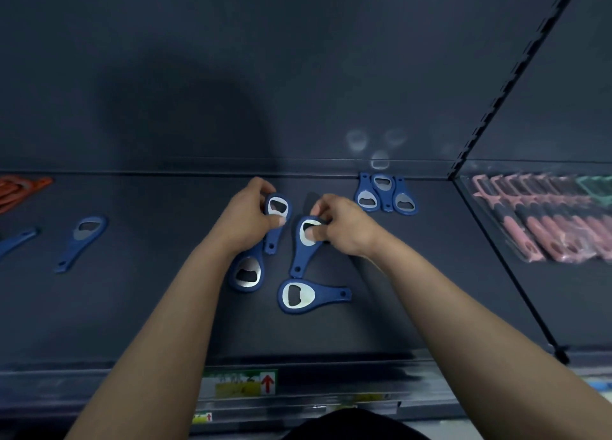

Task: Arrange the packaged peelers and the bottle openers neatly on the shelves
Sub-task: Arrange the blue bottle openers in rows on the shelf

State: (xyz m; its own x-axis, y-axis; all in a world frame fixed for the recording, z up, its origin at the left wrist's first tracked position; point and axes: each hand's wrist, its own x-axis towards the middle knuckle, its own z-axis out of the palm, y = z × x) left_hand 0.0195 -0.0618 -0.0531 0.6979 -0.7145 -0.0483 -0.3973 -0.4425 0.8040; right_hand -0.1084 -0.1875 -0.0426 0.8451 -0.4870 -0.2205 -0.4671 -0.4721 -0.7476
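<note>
On the dark shelf my left hand grips the head of a blue bottle opener, its handle pointing toward me. My right hand pinches the metal head of a second blue opener. Two loose blue openers lie just below: one partly under my left wrist, another lying sideways. Three blue openers sit packed together at the back right of the shelf. A lone blue opener lies at the left. Pink packaged peelers lie in a row on the adjoining right shelf.
Orange items sit at the far left back, and a blue opener handle shows at the left edge. A slotted upright divides the two shelf bays. Price labels line the shelf's front rail.
</note>
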